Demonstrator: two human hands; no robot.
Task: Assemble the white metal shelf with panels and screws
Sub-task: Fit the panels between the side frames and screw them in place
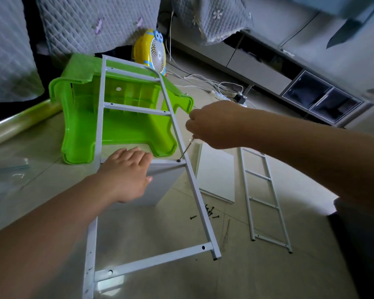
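Floor (257,277): two frames (188,169), two hands (125,175).

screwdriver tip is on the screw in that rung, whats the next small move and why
Probably keep turning the screwdriver with the right hand to seat the screw: its tip sits on the head in the frame rung, and the left hand rests on the panel.

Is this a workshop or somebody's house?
Probably a house, likely a living room: quilted covers on furniture, a low cabinet by the wall, and a toy-like yellow fan on the tiled floor.
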